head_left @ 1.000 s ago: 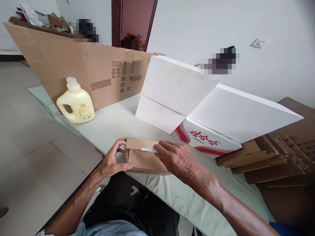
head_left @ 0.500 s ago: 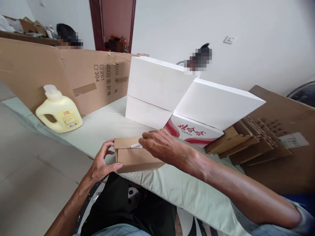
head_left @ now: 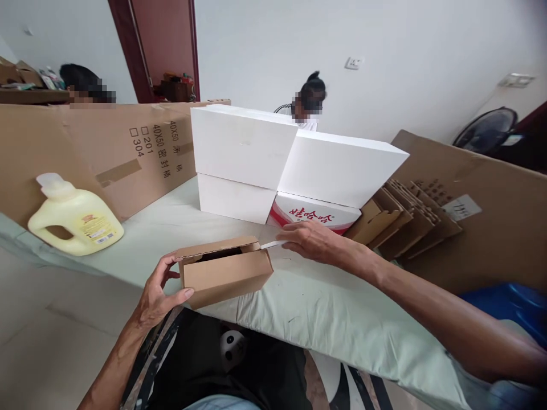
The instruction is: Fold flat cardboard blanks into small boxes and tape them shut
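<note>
Near the front edge of the counter (head_left: 325,307), which has a pale green cloth on it, sits a small brown cardboard box (head_left: 224,270). Its lid flap is up a little, with a dark gap under it. The person's left hand (head_left: 160,293) has the left end of the box in its grip. The thumb lies on the front wall and the fingers curl round the back corner, half closed. The right hand (head_left: 314,242) is by the right top corner of the box. Its grip is pinched tight on a thin white strip (head_left: 273,244) that runs from the fingertips to the flap.

I think the box is light, but I cannot see all the way inside. Its walls are stiff ribbed card, dry and not slippery, and they would dent if squeezed hard. The ends and bottom corners look like the best places to hold it, not the loose flap. The strip looks bendy and easy to tear.

Behind it stand a big smooth white foam box (head_left: 239,142) and a red and white printed carton (head_left: 314,215). A pile of folded brown cardboard pieces (head_left: 401,219) leans to the right. A pale yellow plastic jug (head_left: 74,219) with a handle sits well apart on the left
</note>
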Motion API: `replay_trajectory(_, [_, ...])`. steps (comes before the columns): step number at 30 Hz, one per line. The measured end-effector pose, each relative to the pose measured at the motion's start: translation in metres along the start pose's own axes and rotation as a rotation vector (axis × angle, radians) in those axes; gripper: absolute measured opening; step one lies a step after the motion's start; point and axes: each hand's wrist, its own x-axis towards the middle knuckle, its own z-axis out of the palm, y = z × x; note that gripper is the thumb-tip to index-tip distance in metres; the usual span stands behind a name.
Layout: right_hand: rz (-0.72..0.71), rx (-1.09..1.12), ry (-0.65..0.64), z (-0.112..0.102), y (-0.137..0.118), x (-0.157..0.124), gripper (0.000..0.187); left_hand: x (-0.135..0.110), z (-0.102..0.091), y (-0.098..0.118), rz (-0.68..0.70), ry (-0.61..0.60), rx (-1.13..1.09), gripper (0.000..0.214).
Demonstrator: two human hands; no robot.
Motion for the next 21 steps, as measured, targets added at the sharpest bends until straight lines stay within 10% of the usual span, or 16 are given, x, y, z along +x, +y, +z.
replay_trajectory(5, [0.477,0.108,0.417,0.101,0.016,-0.078,0.028,0.001,-0.003,-0.003,0.025,-0.018,0.053,0.074])
replay_trajectory(12, [0.664,0.05,0.545,0.246,-0.04,-0.136,0.037,0.009,-0.013,0.02,0.081,-0.158,0.221,0.079])
replay_trajectory(16, [0.629,0.156,0.644,0.238,-0.048,-0.124,0.031,0.018,-0.023,0.034,0.129,-0.254,0.326,0.084])
replay_trajectory(21, [0.371,0.377,0.733,0.161,-0.064,-0.064,0.044,0.033,-0.032,0.051,0.103,-0.284,0.386,0.062])
